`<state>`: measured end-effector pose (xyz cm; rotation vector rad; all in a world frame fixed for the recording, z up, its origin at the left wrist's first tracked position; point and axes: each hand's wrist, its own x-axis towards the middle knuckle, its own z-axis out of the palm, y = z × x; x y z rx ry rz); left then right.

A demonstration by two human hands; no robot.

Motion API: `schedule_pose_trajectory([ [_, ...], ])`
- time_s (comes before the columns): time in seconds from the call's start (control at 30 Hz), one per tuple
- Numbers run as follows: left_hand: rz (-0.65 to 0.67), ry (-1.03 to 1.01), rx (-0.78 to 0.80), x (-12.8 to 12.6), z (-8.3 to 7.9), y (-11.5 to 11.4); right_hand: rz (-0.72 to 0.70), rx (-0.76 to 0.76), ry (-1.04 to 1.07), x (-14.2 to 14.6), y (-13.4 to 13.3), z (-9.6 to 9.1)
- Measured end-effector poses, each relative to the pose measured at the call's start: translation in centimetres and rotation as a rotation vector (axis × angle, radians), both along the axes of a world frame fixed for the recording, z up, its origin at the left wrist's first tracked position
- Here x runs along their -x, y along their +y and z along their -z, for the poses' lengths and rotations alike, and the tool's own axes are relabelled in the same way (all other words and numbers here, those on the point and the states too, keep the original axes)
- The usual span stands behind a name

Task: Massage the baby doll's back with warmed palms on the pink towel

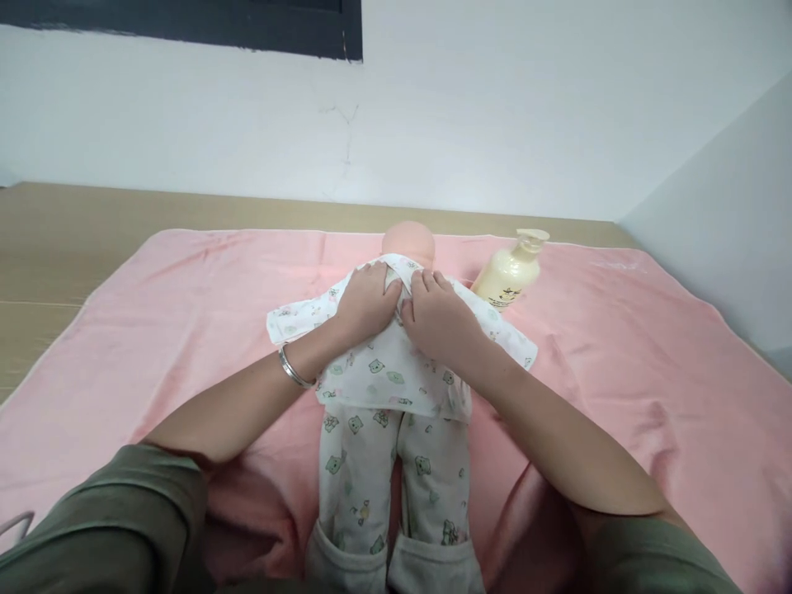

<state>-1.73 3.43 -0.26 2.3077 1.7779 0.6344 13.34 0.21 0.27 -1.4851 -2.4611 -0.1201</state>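
A baby doll (408, 239) lies on its back, its head pointing away from me and partly hidden behind the collar. It wears a white shirt (396, 375) printed with small green animals, the sleeves spread to both sides, and matching trousers (359, 470) with folded cuffs. My left hand (370, 301), with a silver bangle at the wrist, has its fingers closed on the shirt at the left of the neckline. Opposite it, my right hand (442, 318) pinches the shirt just right of the neckline. The fingertips partly cover the cloth they hold.
A cream pump bottle (508, 272) leans at a tilt beside the doll's right-hand sleeve. Beneath everything is a wrinkled pink blanket (204, 305) on a wooden surface (37, 247). A white wall (495, 107) rises behind, and another wall stands at the right.
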Motion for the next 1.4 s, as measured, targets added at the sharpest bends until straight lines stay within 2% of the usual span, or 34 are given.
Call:
schedule_pose_trajectory([
  [0.07, 0.023, 0.034, -0.064, -0.2, -0.3, -1.0, 0.008, 0.068, 0.047, -0.4, 0.9, -0.1],
  [0.13, 0.05, 0.077, -0.087, -0.4, -0.9, -2.4, 0.083, 0.164, 0.108, -0.7, 2.1, -0.3],
  [0.23, 0.071, 0.118, -0.029, -0.8, -2.0, -4.0, 0.184, 0.24, 0.16, -1.0, 3.1, -0.6],
  [0.3, 0.061, 0.115, 0.004, -1.0, -2.4, -4.3, 0.188, 0.229, 0.154, -0.9, 3.2, -0.7],
  [0.43, 0.024, 0.058, 0.015, -0.8, -1.9, -2.9, 0.166, 0.167, 0.125, -0.7, 2.8, -0.4],
  [0.67, 0.043, 0.052, 0.018, -0.2, -0.1, -0.3, 0.163, 0.132, 0.127, -0.7, 2.9, 0.0],
  [0.87, -0.041, -0.138, -0.063, -0.7, 1.2, -0.5, 0.17, 0.143, 0.149, -0.7, 2.8, -0.1],
  [1.17, -0.035, -0.185, -0.068, -0.4, 1.6, -0.1, 0.19, 0.152, 0.164, -0.4, 2.5, -0.4],
  [1.27, -0.023, -0.198, -0.014, -0.2, 1.4, 0.3, 0.169, 0.069, 0.1, 0.0, 1.5, 0.1],
  [1.4, -0.017, -0.132, 0.014, -0.1, 0.6, 0.3, 0.023, -0.132, 0.0, 0.2, 0.3, 1.2],
])
